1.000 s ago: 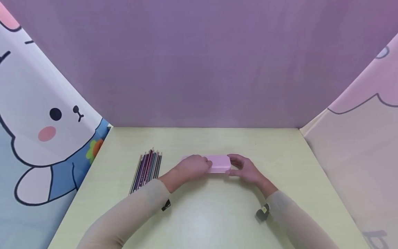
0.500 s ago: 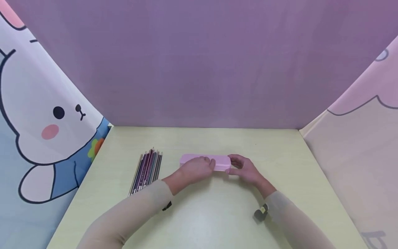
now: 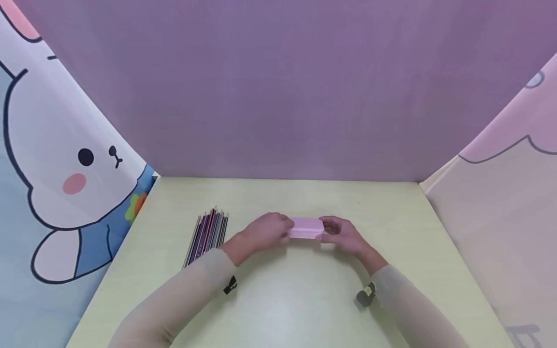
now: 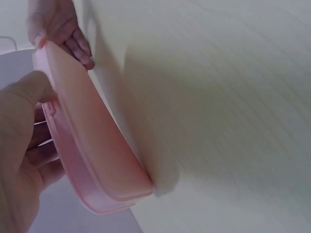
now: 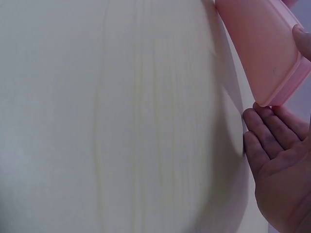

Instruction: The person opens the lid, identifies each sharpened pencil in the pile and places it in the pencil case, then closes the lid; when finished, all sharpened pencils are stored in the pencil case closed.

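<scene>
Gripping the pink case (image 3: 308,227) by its long side with thumb and curled fingers of the left hand (image 3: 269,230); loosely cupping one end in the right hand (image 3: 344,237). Runs lengthwise toward the right hand.

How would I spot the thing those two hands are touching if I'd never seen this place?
Find the pale table before the purple backdrop. There, the left hand and right hand both touch a pink case. Unlike the thin, pointed pencils to its left, it's a single chunky box with rounded corners.
</scene>
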Motion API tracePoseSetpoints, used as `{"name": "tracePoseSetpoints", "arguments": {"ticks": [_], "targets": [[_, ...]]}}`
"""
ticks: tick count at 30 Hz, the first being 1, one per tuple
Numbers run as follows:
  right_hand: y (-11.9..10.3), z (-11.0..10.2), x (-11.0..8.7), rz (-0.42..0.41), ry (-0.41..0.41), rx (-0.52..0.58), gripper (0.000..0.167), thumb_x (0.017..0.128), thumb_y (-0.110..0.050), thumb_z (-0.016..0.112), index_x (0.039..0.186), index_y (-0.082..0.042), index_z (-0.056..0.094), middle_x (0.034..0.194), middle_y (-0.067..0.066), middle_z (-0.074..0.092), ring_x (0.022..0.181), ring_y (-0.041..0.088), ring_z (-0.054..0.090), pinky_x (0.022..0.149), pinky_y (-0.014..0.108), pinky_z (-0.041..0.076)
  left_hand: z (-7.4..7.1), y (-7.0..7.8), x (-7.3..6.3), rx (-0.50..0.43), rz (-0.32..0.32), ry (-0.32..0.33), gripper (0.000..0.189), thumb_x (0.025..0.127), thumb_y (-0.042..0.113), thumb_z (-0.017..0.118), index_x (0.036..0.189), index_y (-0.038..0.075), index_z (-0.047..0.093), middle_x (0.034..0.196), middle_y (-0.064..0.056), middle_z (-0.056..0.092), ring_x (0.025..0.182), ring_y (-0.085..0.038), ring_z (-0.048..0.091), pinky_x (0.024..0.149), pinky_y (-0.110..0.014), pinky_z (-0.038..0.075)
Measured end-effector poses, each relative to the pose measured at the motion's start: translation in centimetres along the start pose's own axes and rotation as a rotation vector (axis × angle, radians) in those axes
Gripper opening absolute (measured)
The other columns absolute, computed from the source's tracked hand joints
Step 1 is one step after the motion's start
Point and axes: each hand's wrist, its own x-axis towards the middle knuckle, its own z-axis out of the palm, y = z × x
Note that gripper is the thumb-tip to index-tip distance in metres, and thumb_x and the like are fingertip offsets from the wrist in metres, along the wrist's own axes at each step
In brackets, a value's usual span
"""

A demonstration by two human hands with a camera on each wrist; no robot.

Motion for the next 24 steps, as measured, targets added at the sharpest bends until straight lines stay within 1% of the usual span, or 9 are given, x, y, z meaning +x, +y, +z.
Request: {"name": "tracePoseSetpoints", "arguments": {"ticks": [1, 2, 4, 6, 8, 11, 16, 20, 24], "targets": [[0.0, 0.0, 0.0, 0.01, -0.001, 0.001, 0.071, 0.084, -0.02, 0.085, 0.144, -0.002, 0.053, 0.142, 0.02, 0.061, 0.132, 0.038, 0.058, 0.111, 0.046, 0.048, 0.1, -0.1, 0.1, -0.017, 0.002, 0.002, 0.014, 0.093, 0.022, 0.069, 0.104, 0.014, 0.07, 0.097, 0.0, 0.073, 0.08, -0.013, 0.066, 0.078, -0.027, 0.058], [0.0, 0.0, 0.0, 0.018, -0.001, 0.0, 0.072, 0.083, -0.021, 0.086, 0.144, -0.002, 0.054, 0.142, 0.019, 0.061, 0.132, 0.037, 0.059, 0.112, 0.047, 0.047, 0.1, -0.1, 0.2, -0.019, 0.005, 0.001, 0.017, 0.094, 0.023, 0.069, 0.108, 0.014, 0.07, 0.098, 0.0, 0.074, 0.081, -0.014, 0.066, 0.079, -0.028, 0.058], [0.1, -0.1, 0.1, 0.021, -0.012, -0.002, 0.073, 0.083, -0.021, 0.086, 0.145, -0.002, 0.053, 0.142, 0.019, 0.061, 0.132, 0.038, 0.058, 0.113, 0.048, 0.046, 0.1, 0.1, 0.3, 0.008, 0.019, -0.018, 0.027, 0.095, 0.023, 0.069, 0.119, 0.011, 0.067, 0.102, -0.003, 0.074, 0.083, -0.016, 0.069, 0.078, -0.029, 0.059], [0.1, -0.1, 0.1, 0.025, -0.018, -0.003, 0.073, 0.082, -0.022, 0.087, 0.144, -0.002, 0.054, 0.141, 0.019, 0.062, 0.131, 0.037, 0.059, 0.113, 0.049, 0.046, 0.0, 0.4, 0.4, 0.066, 0.036, -0.044, 0.036, 0.098, 0.022, 0.066, 0.131, 0.008, 0.063, 0.11, -0.008, 0.075, 0.091, -0.019, 0.072, 0.081, -0.031, 0.061], [0.1, -0.1, 0.2, 0.022, -0.02, -0.005, 0.073, 0.082, -0.023, 0.087, 0.144, -0.002, 0.054, 0.14, 0.019, 0.063, 0.131, 0.037, 0.059, 0.112, 0.049, 0.047, -0.1, 0.7, 0.4, 0.138, 0.057, -0.061, 0.042, 0.101, 0.021, 0.063, 0.14, 0.006, 0.058, 0.117, -0.011, 0.074, 0.099, -0.022, 0.073, 0.085, -0.032, 0.061], [0.1, -0.3, 0.3, 0.016, -0.025, -0.012, 0.073, 0.082, -0.023, 0.087, 0.143, -0.001, 0.055, 0.139, 0.019, 0.063, 0.13, 0.037, 0.06, 0.112, 0.048, 0.047, -0.2, 1.0, 0.3, 0.216, 0.081, -0.066, 0.038, 0.103, 0.017, 0.06, 0.138, 0.003, 0.059, 0.122, -0.012, 0.073, 0.104, -0.022, 0.073, 0.089, -0.032, 0.061], [0.1, -0.6, 0.4, 0.014, -0.046, -0.015, 0.072, 0.082, -0.021, 0.087, 0.143, 0.001, 0.054, 0.139, 0.02, 0.063, 0.129, 0.037, 0.06, 0.111, 0.046, 0.049, -0.2, 1.1, 0.2, 0.278, 0.115, -0.049, 0.035, 0.101, 0.015, 0.064, 0.133, 0.003, 0.062, 0.124, -0.01, 0.072, 0.105, -0.02, 0.072, 0.09, -0.03, 0.061], [0.0, -0.7, 0.5, 0.02, -0.057, -0.012, 0.074, 0.081, -0.021, 0.088, 0.143, 0.001, 0.054, 0.14, 0.02, 0.062, 0.13, 0.036, 0.06, 0.111, 0.045, 0.049, -0.2, 1.1, 0.1, 0.303, 0.134, -0.043, 0.035, 0.101, 0.014, 0.064, 0.134, 0.003, 0.061, 0.124, -0.01, 0.072, 0.105, -0.019, 0.072, 0.089, -0.029, 0.061], [0.1, -0.8, 0.4, 0.024, -0.061, -0.01, 0.076, 0.081, -0.021, 0.088, 0.144, 0.002, 0.052, 0.143, 0.02, 0.06, 0.133, 0.037, 0.058, 0.112, 0.045, 0.047, -0.4, 1.0, 0.0, 0.267, 0.114, -0.05, 0.034, 0.101, 0.014, 0.064, 0.134, 0.005, 0.061, 0.125, -0.009, 0.072, 0.106, -0.02, 0.072, 0.091, -0.031, 0.06]]}}
